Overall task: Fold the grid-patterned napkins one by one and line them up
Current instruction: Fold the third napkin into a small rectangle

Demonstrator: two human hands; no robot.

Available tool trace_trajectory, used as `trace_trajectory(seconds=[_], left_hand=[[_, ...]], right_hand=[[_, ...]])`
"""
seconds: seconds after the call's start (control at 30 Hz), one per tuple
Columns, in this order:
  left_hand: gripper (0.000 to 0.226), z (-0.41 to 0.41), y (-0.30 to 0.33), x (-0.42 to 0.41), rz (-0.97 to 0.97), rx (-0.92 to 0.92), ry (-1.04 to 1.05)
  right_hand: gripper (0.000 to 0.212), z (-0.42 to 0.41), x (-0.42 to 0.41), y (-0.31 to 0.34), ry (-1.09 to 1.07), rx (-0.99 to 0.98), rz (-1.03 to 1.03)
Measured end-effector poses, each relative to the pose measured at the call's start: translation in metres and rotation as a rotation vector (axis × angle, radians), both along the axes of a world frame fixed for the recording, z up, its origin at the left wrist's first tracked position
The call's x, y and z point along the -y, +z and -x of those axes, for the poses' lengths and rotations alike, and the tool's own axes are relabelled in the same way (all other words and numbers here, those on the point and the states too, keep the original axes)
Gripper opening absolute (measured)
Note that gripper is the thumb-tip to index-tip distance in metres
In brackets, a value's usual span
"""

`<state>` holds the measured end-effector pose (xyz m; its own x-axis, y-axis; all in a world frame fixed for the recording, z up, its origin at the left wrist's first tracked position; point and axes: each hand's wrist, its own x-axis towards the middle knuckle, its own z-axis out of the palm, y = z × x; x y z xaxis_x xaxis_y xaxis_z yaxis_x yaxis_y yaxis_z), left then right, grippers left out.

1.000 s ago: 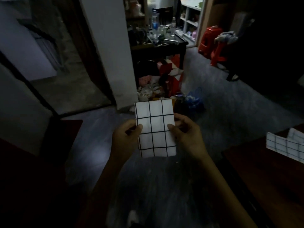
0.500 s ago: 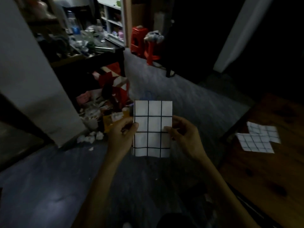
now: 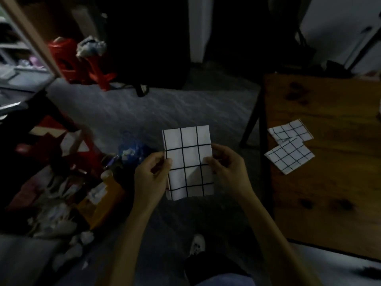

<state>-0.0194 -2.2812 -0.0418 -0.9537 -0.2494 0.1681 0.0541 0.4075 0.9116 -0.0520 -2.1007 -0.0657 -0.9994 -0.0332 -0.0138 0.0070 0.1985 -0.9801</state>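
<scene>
Above the grey floor, a folded grid napkin (image 3: 188, 162) hangs upright, pinched at its left edge by the left hand (image 3: 151, 175) and at its right edge by the right hand (image 3: 227, 169). 2 folded napkins (image 3: 289, 148) lie touching on the wooden table (image 3: 329, 193) to the right.

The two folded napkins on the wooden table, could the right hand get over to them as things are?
Probably yes: folded napkins lie near the table edge with nothing between, but the right hand holds a napkin.
</scene>
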Motion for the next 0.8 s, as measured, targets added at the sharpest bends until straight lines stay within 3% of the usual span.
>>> trace_trajectory(seconds=[0.07,0.23,0.33,0.47,0.8], left_hand=[[0.022,0.042,0.0,-0.002,0.027,0.013,-0.056],[0.005,0.149,0.012,-0.01,0.006,0.0,-0.135],[0.02,0.205,0.016,-0.035,-0.008,-0.023,-0.207],[0.027,0.271,0.004,-0.069,-0.04,0.022,-0.324],[0.019,0.457,-0.044,-0.156,-0.063,0.182,-0.71]], right_hand=[[0.032,0.036,-0.004,-0.002,-0.062,0.014,0.012],[0.031,0.117,-0.018,0.016,-0.149,-0.026,-0.01],[0.032,0.155,-0.038,0.018,-0.219,-0.043,-0.067],[0.034,0.198,-0.069,0.005,-0.342,-0.043,-0.093],[0.032,0.31,-0.136,-0.025,-0.611,0.029,-0.217]])
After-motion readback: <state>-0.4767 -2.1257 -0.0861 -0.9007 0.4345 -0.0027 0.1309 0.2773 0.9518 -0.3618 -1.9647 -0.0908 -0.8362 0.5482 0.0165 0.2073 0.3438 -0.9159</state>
